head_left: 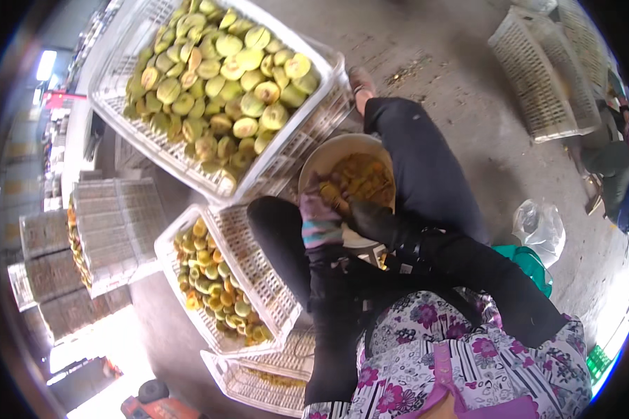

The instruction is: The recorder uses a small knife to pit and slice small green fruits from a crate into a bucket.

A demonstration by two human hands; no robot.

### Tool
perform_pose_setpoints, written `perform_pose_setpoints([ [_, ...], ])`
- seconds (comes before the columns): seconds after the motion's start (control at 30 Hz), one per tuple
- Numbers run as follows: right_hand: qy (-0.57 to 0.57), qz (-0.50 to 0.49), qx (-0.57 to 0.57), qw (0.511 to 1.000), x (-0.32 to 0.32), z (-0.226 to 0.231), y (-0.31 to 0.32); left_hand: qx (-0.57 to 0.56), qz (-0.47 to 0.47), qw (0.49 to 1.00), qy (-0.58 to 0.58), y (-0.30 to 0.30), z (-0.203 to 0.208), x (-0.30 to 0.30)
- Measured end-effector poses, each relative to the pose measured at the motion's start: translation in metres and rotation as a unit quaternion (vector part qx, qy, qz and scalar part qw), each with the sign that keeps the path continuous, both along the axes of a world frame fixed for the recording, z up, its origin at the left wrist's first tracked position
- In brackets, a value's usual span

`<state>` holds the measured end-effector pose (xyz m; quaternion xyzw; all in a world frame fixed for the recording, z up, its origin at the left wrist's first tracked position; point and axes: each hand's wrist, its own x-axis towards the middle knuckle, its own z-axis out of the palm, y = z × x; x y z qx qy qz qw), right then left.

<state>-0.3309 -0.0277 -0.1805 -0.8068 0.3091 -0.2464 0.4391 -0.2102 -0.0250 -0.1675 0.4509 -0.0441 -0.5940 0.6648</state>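
Work the left gloved hand (pixel 319 204) and right hand (pixel 353 211) low over the bucket (pixel 328 149), its orange-brown fruit pieces (pixel 365 179) just beyond the fingers; whether either grips anything (blur obscures it), I cannot tell.

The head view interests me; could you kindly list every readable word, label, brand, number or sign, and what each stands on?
None can be read.
White crates, pale bucket and clear plastic bag: no legible text.
Red shape in the left background: too small and blurred to tell whether it bears any.
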Motion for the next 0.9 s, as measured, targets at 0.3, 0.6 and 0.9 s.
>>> perform_pose_setpoints([
  [0.3, 0.209, 0.071, 0.399, 0.890, -0.010, 0.047, -0.006, -0.023, 0.032, 0.993, 0.114, 0.010, 0.008, -0.002],
  [0.6, 0.103, 0.171, 0.592, 0.781, -0.024, 0.082, -0.032, -0.054, -0.094, 0.966, -0.237, 0.005, 0.049, 0.003],
  [0.9, 0.040, 0.272, 0.650, 0.709, -0.023, 0.020, -0.009, -0.055, -0.012, 0.986, -0.160, 0.039, 0.009, 0.007],
])
